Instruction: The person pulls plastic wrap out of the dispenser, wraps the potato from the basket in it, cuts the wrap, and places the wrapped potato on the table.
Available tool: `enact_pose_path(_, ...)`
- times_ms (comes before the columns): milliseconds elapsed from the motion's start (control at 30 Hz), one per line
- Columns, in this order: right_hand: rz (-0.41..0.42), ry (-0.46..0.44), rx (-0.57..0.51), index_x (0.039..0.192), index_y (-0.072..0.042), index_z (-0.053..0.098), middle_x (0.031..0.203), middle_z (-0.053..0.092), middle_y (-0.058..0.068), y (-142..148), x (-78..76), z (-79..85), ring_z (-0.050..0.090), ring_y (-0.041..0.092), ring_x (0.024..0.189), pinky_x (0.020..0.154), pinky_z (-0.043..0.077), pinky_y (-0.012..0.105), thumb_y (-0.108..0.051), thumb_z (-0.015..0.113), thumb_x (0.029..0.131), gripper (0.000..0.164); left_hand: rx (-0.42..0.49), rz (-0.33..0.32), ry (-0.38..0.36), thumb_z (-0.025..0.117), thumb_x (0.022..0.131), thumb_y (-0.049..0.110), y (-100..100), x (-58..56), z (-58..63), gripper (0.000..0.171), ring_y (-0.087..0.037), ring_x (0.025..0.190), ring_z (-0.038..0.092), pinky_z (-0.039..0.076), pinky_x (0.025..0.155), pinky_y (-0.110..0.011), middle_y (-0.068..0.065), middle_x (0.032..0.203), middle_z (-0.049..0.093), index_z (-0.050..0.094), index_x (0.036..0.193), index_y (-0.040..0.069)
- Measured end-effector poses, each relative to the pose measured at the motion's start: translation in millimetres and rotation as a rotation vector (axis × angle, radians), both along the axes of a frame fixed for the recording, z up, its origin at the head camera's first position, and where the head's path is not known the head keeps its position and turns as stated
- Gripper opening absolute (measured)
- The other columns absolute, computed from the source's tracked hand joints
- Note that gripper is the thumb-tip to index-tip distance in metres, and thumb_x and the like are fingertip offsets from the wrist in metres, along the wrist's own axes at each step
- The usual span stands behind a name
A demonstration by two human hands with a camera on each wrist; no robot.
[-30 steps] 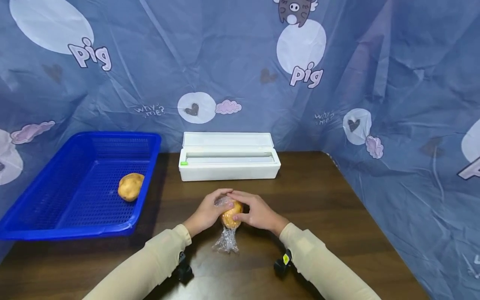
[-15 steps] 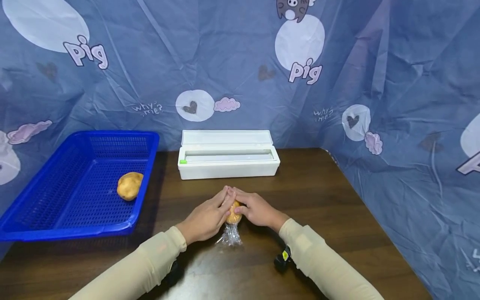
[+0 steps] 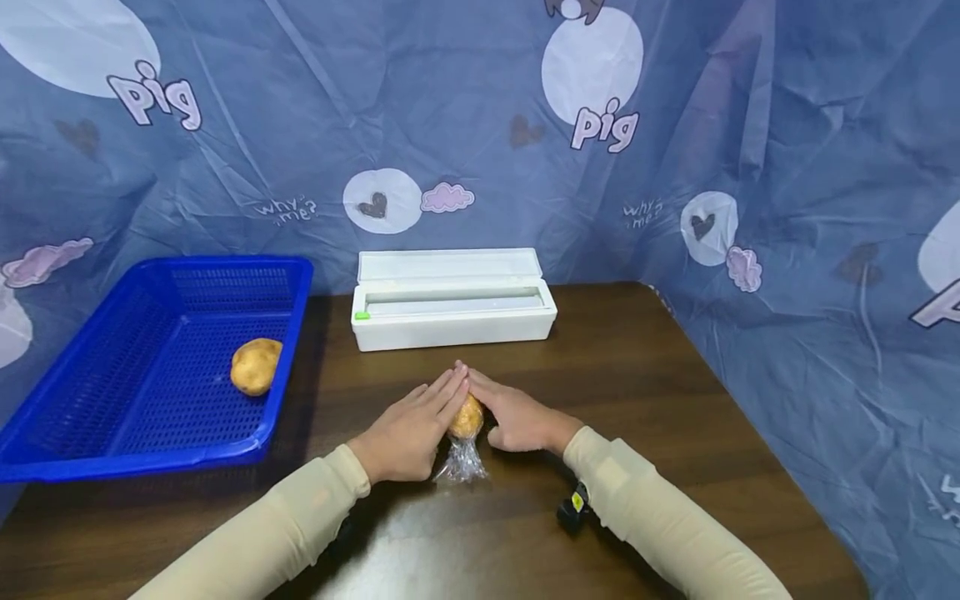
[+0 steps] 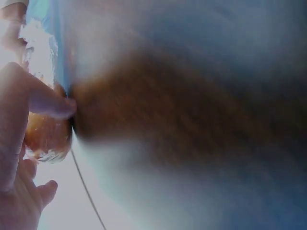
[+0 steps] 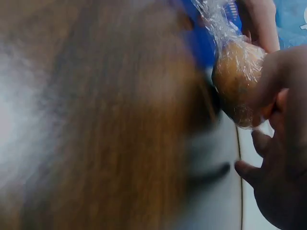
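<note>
A potato wrapped in cling film [image 3: 468, 417] sits between both hands above the brown table, a crinkled tail of film [image 3: 462, 461] trailing toward the near edge. My left hand [image 3: 412, 429] lies along its left side, fingers straight and close together. On the far right side, the extended fingers of my right hand [image 3: 521, 417] touch it and meet the left fingertips. The right thumb stands apart from the potato in the head view. Both wrist views show the film-covered potato [image 5: 240, 81] close up, partly hidden by fingers and blurred.
A white cling film dispenser [image 3: 453, 327] with its lid raised and a green slider stands behind the hands. At the left is a blue plastic basket [image 3: 150, 462] holding one bare potato [image 3: 256, 367]. A blue printed cloth [image 3: 450, 125] hangs behind the table.
The left fingers have straightened and moved from gripping the potato to lying flat along it. The right thumb has come away from the potato. The head view has tilted slightly.
</note>
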State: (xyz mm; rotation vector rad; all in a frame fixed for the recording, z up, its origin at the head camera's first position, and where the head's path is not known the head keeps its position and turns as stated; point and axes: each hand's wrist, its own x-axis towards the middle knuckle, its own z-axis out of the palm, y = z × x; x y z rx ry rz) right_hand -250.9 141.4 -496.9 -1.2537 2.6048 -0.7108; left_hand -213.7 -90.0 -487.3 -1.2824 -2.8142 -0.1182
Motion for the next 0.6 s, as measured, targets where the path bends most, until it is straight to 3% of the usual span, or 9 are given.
enact_pose_path(33, 0.000, 0.021, 0.037, 0.161, -0.005, 0.004, 0.168, 0.000, 0.010, 0.2, 0.3, -0.7, 0.008, 0.025, 0.154, 0.121, 0.018, 0.041, 0.002, 0.061, 0.073, 0.105, -0.003, -0.003, 0.012, 0.078, 0.079, 0.017, 0.4, -0.9, 0.1, 0.106, -0.032, 0.153, 0.009, 0.030, 0.116, -0.048, -0.019, 0.167, -0.002, 0.011, 0.159, -0.002)
enact_pose_path(133, -0.021, 0.089, 0.119, 0.161, -0.005, -0.004, 0.168, -0.005, 0.011, -0.7, 2.0, -5.2, 0.006, 0.031, 0.154, 0.120, 0.019, 0.048, -0.007, 0.066, 0.079, 0.108, 0.016, -0.021, 0.035, 0.082, 0.082, 0.028, 1.8, -3.1, -1.5, 0.109, -0.034, 0.153, 0.012, 0.031, 0.116, -0.048, -0.022, 0.166, 0.002, 0.012, 0.159, -0.004)
enact_pose_path(267, -0.078, 0.121, 0.126, 0.161, -0.008, -0.003, 0.168, -0.001, 0.009, -4.9, 3.6, -10.8, 0.010, 0.030, 0.154, 0.117, 0.024, 0.056, -0.031, 0.071, 0.089, 0.106, 0.022, -0.015, 0.051, 0.083, 0.082, 0.037, 3.3, -4.5, -3.7, 0.111, -0.035, 0.152, 0.014, 0.031, 0.116, -0.047, -0.023, 0.166, 0.004, 0.013, 0.158, -0.005)
enact_pose_path(400, -0.117, 0.142, 0.076, 0.162, -0.007, 0.005, 0.168, 0.008, 0.011, -8.2, 3.9, -13.6, 0.014, 0.023, 0.153, 0.116, 0.028, 0.056, -0.050, 0.073, 0.088, 0.109, 0.025, 0.003, 0.088, 0.074, 0.090, 0.044, 5.5, -4.5, -5.6, 0.102, -0.036, 0.151, 0.017, 0.033, 0.115, -0.046, -0.024, 0.165, 0.007, 0.016, 0.158, -0.006)
enact_pose_path(500, -0.119, 0.177, 0.045, 0.161, -0.004, 0.011, 0.167, 0.014, 0.015, -8.7, 4.0, -15.0, 0.020, 0.022, 0.152, 0.114, 0.032, 0.053, -0.050, 0.075, 0.088, 0.108, 0.050, -0.010, 0.123, 0.063, 0.098, 0.045, 9.3, -4.2, -7.6, 0.087, -0.041, 0.149, 0.024, 0.036, 0.113, -0.045, -0.030, 0.163, 0.013, 0.023, 0.158, -0.002)
enact_pose_path(600, -0.111, 0.201, 0.010, 0.160, -0.004, 0.016, 0.165, 0.020, 0.017, -8.6, 3.8, -16.7, 0.023, 0.022, 0.151, 0.113, 0.036, 0.051, -0.042, 0.077, 0.088, 0.103, 0.082, -0.032, 0.129, 0.057, 0.101, 0.043, 13.3, -3.9, -9.3, 0.073, -0.048, 0.144, 0.030, 0.042, 0.109, -0.045, -0.038, 0.159, 0.013, 0.028, 0.159, 0.008)
